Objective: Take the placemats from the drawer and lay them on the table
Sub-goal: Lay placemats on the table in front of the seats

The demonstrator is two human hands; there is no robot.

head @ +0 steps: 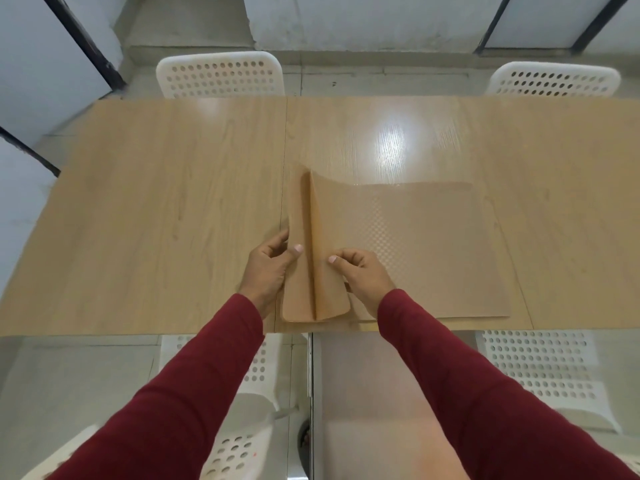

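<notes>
Tan placemats (426,247) lie stacked on the wooden table (156,202) near its front edge, right of the middle seam. Their left edges are lifted and curled upward. My left hand (268,271) pinches the leftmost raised mat edge (298,271) between thumb and fingers. My right hand (360,275) pinches the neighbouring raised edge (327,237) just to the right, pulling the two sheets apart. The rest of the stack lies flat, showing a fine checked texture. No drawer is in view.
Two white perforated chairs (221,76) (554,81) stand at the table's far side. Two more (540,368) (242,427) are on my side, below the front edge. Glass panels with dark frames (79,39) line the back and left.
</notes>
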